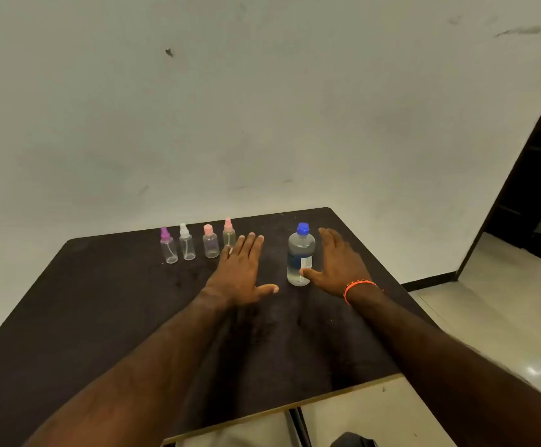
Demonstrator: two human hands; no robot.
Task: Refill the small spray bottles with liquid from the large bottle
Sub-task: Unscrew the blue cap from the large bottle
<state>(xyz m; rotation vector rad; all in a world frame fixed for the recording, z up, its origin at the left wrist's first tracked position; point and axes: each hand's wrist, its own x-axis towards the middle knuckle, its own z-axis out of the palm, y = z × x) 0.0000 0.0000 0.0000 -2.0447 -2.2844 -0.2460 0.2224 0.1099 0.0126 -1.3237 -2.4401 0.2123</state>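
Large bottle [300, 255], blue cap on, stands upright centre-right of frame on dark bench [101, 301]. My right hand [338, 262] w/ grip spread, thumb at its base, maybe touching. Left hand [241, 269] flat, fingers apart, empty. Four small spray bottles [198, 243] in a row centre-left, capped.

You are in a bare, plain room, more like an empty office or spare workroom than a home. A pale wall [262, 108] fills the far side; it is scuffed and marked, with nothing hung on it. Before you stands a dark table [101, 317] with a worn top and a light raw edge on the near side. The floor [504, 317] on the right is pale glossy tile with a dark skirting strip [430, 282]. At far right a dark doorway [540, 188] opens onto an unlit space.
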